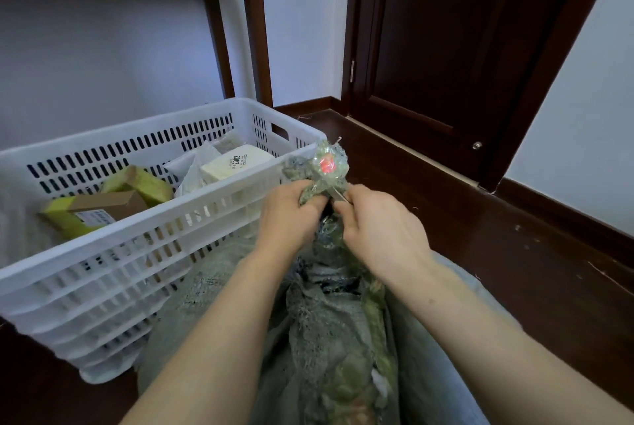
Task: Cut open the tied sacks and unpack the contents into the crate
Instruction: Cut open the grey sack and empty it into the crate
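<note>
White crate [113, 253] on dark floor [497, 236], left of person; several boxes [236, 162] and packets already inside, so unpacking judged partly done. Grey-green woven sack [319, 321] lying between forearms, just beside crate, neck still bunched and taped; contents not yet out. Left hand [288, 215] closed around gathered neck [329, 164]. Right hand [380, 222] pinched shut on thin pale blade-like item [338, 194], identity unclear, at tie. Remaining: sever tie, empty sack into crate.
</note>
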Tool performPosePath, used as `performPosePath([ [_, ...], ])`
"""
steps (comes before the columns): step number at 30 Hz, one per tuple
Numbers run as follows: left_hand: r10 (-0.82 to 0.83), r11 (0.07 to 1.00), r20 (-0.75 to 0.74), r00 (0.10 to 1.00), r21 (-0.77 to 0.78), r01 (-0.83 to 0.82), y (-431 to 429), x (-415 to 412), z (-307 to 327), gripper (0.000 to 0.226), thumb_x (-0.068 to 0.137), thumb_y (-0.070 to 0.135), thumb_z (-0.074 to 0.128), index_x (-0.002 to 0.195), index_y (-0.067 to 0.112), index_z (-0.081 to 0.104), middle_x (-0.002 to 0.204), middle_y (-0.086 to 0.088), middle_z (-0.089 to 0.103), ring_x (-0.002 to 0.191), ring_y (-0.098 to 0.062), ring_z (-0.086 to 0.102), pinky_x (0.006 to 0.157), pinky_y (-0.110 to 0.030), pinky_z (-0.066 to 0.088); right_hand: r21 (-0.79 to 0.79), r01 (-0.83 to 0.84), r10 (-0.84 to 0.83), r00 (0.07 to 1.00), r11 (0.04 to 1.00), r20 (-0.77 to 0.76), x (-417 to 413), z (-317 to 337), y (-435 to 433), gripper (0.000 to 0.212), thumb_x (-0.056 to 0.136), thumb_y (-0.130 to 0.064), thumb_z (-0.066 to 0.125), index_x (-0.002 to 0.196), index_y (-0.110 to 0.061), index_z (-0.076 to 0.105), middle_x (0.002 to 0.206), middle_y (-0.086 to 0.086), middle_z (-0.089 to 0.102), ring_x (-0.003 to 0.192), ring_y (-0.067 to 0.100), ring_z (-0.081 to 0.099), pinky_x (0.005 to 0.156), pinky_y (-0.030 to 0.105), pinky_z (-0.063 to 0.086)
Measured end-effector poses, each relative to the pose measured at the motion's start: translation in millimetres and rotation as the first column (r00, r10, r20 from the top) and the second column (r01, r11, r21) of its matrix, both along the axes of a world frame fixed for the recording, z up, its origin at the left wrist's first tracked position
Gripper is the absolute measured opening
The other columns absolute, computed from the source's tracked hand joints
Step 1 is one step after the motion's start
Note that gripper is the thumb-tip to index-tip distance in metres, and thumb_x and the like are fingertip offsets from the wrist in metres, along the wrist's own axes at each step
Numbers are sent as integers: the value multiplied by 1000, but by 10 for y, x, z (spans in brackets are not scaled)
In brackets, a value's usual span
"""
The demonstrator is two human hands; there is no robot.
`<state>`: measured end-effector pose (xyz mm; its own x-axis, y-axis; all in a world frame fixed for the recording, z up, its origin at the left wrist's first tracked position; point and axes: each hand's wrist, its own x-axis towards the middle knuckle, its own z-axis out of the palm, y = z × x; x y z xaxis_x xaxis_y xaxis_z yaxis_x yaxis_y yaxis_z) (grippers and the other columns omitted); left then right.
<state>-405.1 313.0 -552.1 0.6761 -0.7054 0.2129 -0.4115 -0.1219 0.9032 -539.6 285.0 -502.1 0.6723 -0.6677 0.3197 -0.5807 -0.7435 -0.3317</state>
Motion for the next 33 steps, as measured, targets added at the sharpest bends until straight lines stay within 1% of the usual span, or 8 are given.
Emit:
performPosePath([
  [5,185,966,-159,970,213,-150,206,156,-286,10,87,20,63,80,13,66,64,4,55,70,-21,54,60,-27,37,11,66,-64,885,998,462,-47,499,-388,23,94,-28,46,92,-9,59,72,2,56,70,29,55,59,37,43],
  [9,-8,999,-231,973,-53,-5,55,-56,92,19,78,12,70,80,31,66,68,13,64,59,-3,57,53,-19,44,461,-27,-117,952,887,281,39,87,-362,23,90,-28,59,83,-6,62,70,5,61,66,25,58,71,43,54],
  [12,-111,990,-205,972,-104,91,65,-107,192,30,76,4,70,85,33,68,81,11,67,66,0,59,56,-14,45,536,-57,-147,933,842,330,57,-37,-451,21,76,-29,76,83,-21,58,79,-1,63,78,21,64,73,39,53],
  [16,-166,982,-273,948,-136,133,162,-81,168,45,74,0,69,101,36,69,97,5,69,79,-10,63,63,-23,49,676,-209,-133,899,706,417,52,-145,-454,19,74,-16,79,85,-14,65,71,3,64,49,5,58,44,20,46],
  [21,-44,974,-414,909,-221,-53,230,40,176,62,75,-7,62,117,38,62,95,9,68,62,-2,63,54,-22,52,695,-133,-343,795,706,501,13,-132,-629,18,84,-5,67,69,-13,63,42,-9,48,27,0,35,30,15,27],
  [26,57,955,-555,830,-212,-208,232,46,194,56,80,-12,48,124,21,57,83,-6,63,39,-4,49,40,-19,45,793,-110,-541,674,600,503,-71,-111,-726,19,88,-3,57,71,-13,55,52,1,41,28,4,32,33,14,23],
  [30,137,962,-571,809,-118,-247,254,126,181,49,83,-10,45,126,14,48,76,-8,55,45,-10,46,42,-23,45,812,-141,-575,637,567,513,-217,-91,-824,10,91,-2,50,84,-8,55,58,0,38,30,2,31,31,15,22],
  [33,174,976,-512,841,-21,-215,248,87,198,56,85,3,59,134,19,39,109,-10,57,77,-18,58,61,-32,53,798,-209,-526,654,565,543,-218,-94,-808,15,93,-1,47,83,-10,53,58,0,36,31,3,29,32,16,21],
])
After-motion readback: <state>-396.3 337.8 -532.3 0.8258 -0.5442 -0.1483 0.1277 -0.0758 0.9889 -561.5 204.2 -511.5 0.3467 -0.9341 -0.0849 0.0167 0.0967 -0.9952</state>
